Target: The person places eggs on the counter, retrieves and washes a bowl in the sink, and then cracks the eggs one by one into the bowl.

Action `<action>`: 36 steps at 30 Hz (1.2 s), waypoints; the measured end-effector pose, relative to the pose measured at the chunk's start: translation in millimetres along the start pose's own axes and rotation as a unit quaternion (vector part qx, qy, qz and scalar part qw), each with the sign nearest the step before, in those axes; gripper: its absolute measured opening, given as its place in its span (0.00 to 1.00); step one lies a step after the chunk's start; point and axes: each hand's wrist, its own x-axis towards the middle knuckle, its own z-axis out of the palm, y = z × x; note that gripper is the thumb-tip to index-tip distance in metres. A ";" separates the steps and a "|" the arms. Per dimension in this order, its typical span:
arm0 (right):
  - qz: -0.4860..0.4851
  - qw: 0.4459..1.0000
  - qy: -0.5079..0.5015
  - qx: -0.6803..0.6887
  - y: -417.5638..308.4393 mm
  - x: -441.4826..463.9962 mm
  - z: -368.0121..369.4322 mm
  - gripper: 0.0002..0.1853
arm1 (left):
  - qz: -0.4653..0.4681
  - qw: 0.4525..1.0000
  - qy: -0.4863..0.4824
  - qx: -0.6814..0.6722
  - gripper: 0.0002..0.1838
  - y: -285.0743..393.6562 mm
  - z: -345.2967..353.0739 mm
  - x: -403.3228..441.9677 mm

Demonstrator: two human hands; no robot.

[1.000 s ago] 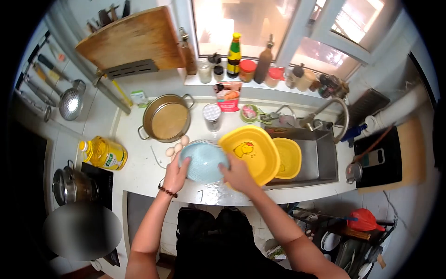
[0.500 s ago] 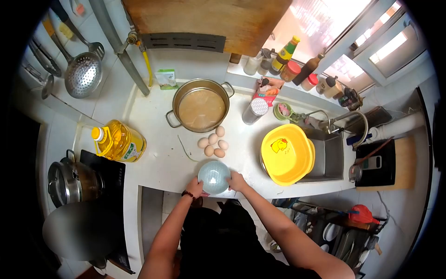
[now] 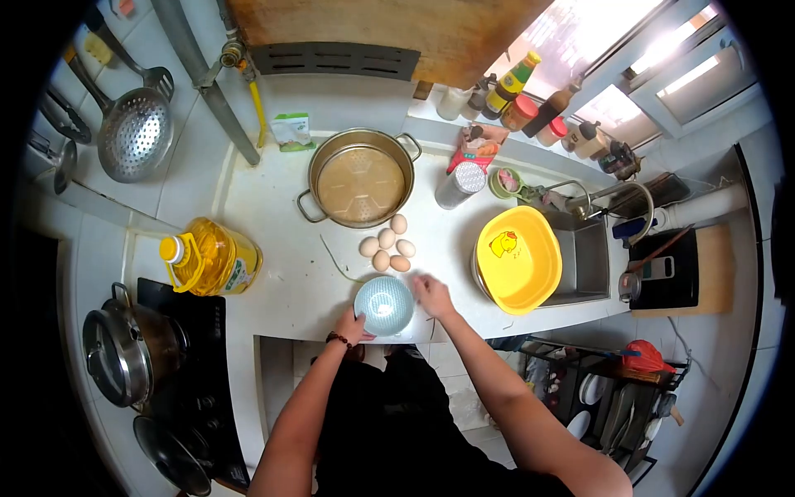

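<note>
A: Where was the bowl [image 3: 384, 306]?

B: Pale blue, upright, by the near edge of the table [image 3: 290, 294]. Could not tell whether its base rested there or hung just above. Took it as clock centre, 12 pointing away from the person.

A: The left hand [image 3: 352, 326]?

B: At 8 o'clock, fingers clamped on the bowl's rim. Dark beaded bracelet [image 3: 338, 340] on that wrist.

A: And the right hand [image 3: 432, 296]?

B: Just beside the bowl, between 2 and 3. Fingers bent, slightly blurred; could not tell if the tips were together or apart, nor whether they touched the rim.

A: What lay beyond?

B: Six brown eggs [image 3: 387, 238], loose cluster, 12 o'clock, near the bowl. Past them, also at 12, a wide open pot [image 3: 362, 178] with two handles. Thin green strand [image 3: 338, 261] at 11, running down toward the rim. Silver jar [image 3: 461, 185] with a dotted top at 1, a red packet [image 3: 480, 147] behind it.

A: Off to 3?

B: Yellow basin [image 3: 530, 273] with a duck print [image 3: 503, 243], between 2 and 3, well apart from the bowl, beside the sink [image 3: 590, 269].

A: Toward 9?

B: Oil bottle [image 3: 217, 257], yellow cap, between 9 and 10, well apart. Lidded pot [image 3: 116, 358] on the black stove [image 3: 199, 364], slightly below 9.
</note>
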 end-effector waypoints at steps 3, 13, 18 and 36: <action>-0.103 0.985 0.073 -0.114 -39.0 15.9 -15.6 0.18 | 0.009 1.000 0.021 -0.018 0.22 15.0 5.5 -18.7; -0.121 0.941 -0.057 -0.312 -67.4 42.5 -5.3 0.24 | 0.073 0.995 0.053 0.051 0.23 8.8 -7.1 -33.9; -0.141 0.953 -0.022 -0.268 -51.5 39.5 3.3 0.23 | 0.066 0.992 0.057 0.094 0.22 11.1 -3.4 -37.5; -0.153 0.985 0.084 0.020 -37.3 -76.0 -19.6 0.24 | 0.030 0.979 0.038 0.196 0.21 29.4 4.2 -29.9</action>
